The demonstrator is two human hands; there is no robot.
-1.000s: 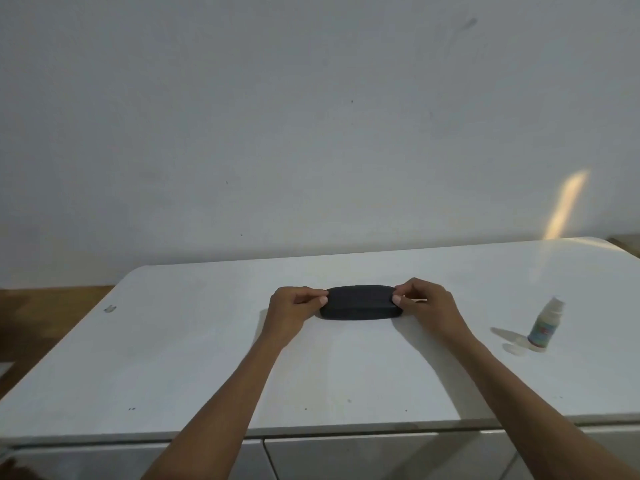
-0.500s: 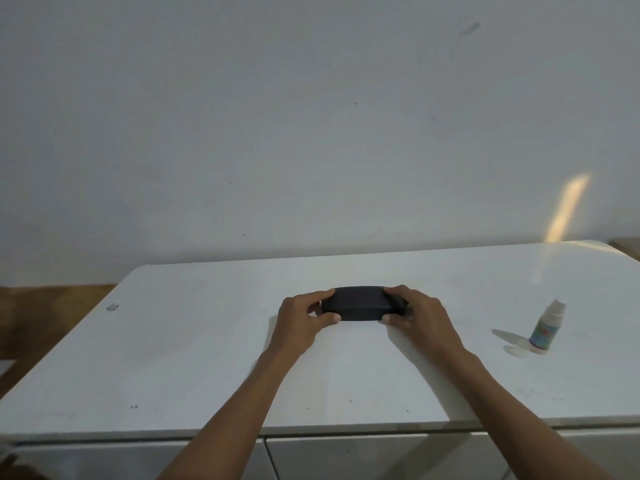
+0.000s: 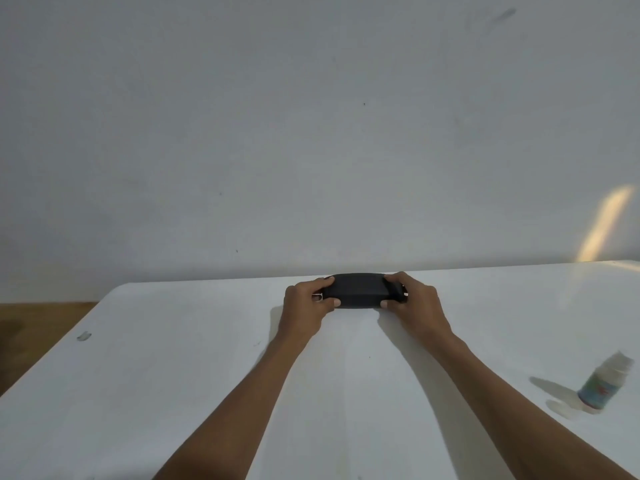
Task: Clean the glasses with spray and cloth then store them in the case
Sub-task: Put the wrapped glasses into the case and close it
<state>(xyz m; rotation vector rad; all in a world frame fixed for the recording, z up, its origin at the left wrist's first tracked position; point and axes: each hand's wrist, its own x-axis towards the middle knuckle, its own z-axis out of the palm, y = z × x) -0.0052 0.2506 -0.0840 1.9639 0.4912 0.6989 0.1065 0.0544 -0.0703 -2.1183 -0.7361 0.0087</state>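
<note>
Black case (image 3: 355,291) at far-centre of white surface (image 3: 173,375), lid shut. L hand (image 3: 304,303) grip holds left end, R hand (image 3: 414,301) grip holds right end (thumbs on near edge). Spray bottle (image 3: 604,384) near-right, well apart.

The case (image 3: 356,289) is a long black oblong with rounded ends, shut, lying flat and crosswise far back on the white table, gripped at both ends. The spray bottle (image 3: 604,384), small, pale, with a blue-and-red label, stands well apart to the right.
</note>
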